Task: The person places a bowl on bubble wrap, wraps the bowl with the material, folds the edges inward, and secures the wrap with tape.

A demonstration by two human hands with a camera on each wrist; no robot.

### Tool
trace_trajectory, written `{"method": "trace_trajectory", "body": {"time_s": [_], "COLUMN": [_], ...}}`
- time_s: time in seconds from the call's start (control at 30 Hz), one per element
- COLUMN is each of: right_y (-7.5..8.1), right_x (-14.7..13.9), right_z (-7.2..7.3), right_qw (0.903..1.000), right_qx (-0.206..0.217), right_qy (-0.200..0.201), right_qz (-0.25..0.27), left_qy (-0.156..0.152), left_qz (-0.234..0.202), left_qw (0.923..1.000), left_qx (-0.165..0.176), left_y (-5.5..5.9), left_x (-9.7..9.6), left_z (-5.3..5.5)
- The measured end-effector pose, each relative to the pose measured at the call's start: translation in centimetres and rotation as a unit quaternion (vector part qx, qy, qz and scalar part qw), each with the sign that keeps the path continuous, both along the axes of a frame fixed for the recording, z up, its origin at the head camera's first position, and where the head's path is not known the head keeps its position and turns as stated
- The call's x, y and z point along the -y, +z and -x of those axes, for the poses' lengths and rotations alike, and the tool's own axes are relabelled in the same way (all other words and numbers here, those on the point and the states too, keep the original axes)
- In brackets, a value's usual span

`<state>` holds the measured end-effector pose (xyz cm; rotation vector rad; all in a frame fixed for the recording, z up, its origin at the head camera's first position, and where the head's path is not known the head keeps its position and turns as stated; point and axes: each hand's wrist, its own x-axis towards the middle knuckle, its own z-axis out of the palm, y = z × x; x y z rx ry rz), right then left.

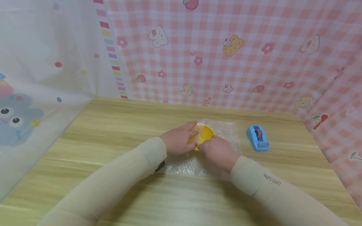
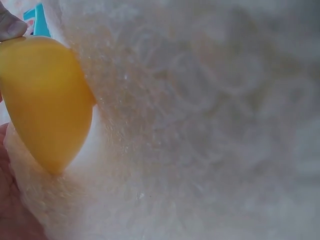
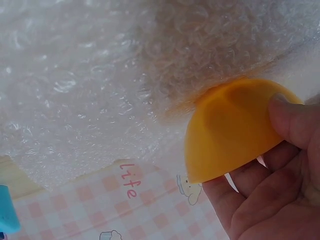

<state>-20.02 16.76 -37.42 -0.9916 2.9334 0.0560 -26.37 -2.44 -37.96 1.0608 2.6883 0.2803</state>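
Observation:
A yellow bowl point(image 1: 208, 133) sits on a sheet of bubble wrap point(image 1: 183, 166) on the table, and part of the wrap is folded up over the bowl's left side. My right hand point(image 1: 219, 152) grips the bowl's near right rim; the right wrist view shows the thumb on the yellow wall point(image 3: 235, 130) and fingers at the rim. On the left, my left hand point(image 1: 179, 138) holds the folded wrap against the bowl, its fingers spread. In the left wrist view, blurred bubble wrap point(image 2: 200, 125) fills most of the picture beside the bowl point(image 2: 50, 95).
A blue tape dispenser point(image 1: 258, 138) with a reddish roll stands right of the wrap. The wood-grain table point(image 1: 113, 125) meets a pink checked cloth point(image 1: 209, 72) at the back and a white patterned cloth point(image 1: 56, 47) on the left. A small dark object point(image 1: 160, 166) shows beneath the left wrist.

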Motion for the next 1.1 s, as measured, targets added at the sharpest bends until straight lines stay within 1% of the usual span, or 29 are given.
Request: {"method": "trace_trajectory", "body": {"time_s": [0.13, 0.2, 0.27, 0.4, 0.47, 0.53, 0.6, 0.67, 0.73, 0.83, 0.9, 1.1], "right_y": [-0.2, -0.3, -0.4, -0.6, -0.8, -0.9, -0.9, -0.8, -0.7, -0.4, -0.3, 0.0], "right_x": [-0.1, -0.1, -0.2, -0.7, -1.1, -1.4, -1.9, -2.5, -3.2, -4.2, -4.8, -5.9], "right_z": [0.0, 0.0, 0.0, 0.1, 0.0, 0.0, -0.2, -0.3, -0.5, -0.4, -0.3, 0.4], "right_qw": [0.9998, 0.9995, 0.9994, 0.999, 0.998, 0.9954, 0.9911, 0.9851, 0.9803, 0.9772, 0.9777, 0.9683], "right_qx": [-0.017, -0.022, -0.014, 0.009, 0.016, 0.022, 0.033, 0.044, 0.042, 0.03, 0.022, 0.05], "right_qy": [0.009, 0.018, 0.019, 0.003, -0.006, -0.006, -0.02, -0.045, -0.066, -0.089, -0.094, -0.153], "right_qz": [0.006, 0.016, 0.025, 0.044, 0.061, 0.093, 0.128, 0.16, 0.181, 0.191, 0.187, 0.191], "left_qy": [-0.01, -0.01, -0.014, -0.02, -0.022, -0.021, -0.021, -0.021, -0.02, -0.014, -0.007, 0.006], "left_qz": [-0.003, 0.003, 0.008, 0.019, 0.022, 0.025, 0.027, 0.026, 0.024, 0.023, 0.022, 0.009], "left_qw": [0.9999, 0.9999, 0.9998, 0.9996, 0.9995, 0.9994, 0.9994, 0.9994, 0.9995, 0.9996, 0.9997, 0.9998], "left_qx": [0.008, 0.01, 0.011, 0.006, 0.001, -0.004, -0.006, -0.004, -0.003, -0.006, -0.011, -0.018], "left_y": [0.1, 0.1, 0.0, -0.1, -0.1, -0.2, -0.2, -0.1, 0.0, 0.1, 0.0, -0.3], "left_x": [0.1, 0.3, 0.5, 0.5, 0.3, 0.2, 0.1, 0.0, -0.1, -0.1, -0.1, -0.2], "left_z": [0.0, -0.1, -0.1, 0.0, 0.0, 0.1, 0.0, 0.0, -0.1, -0.1, -0.1, 0.1]}}
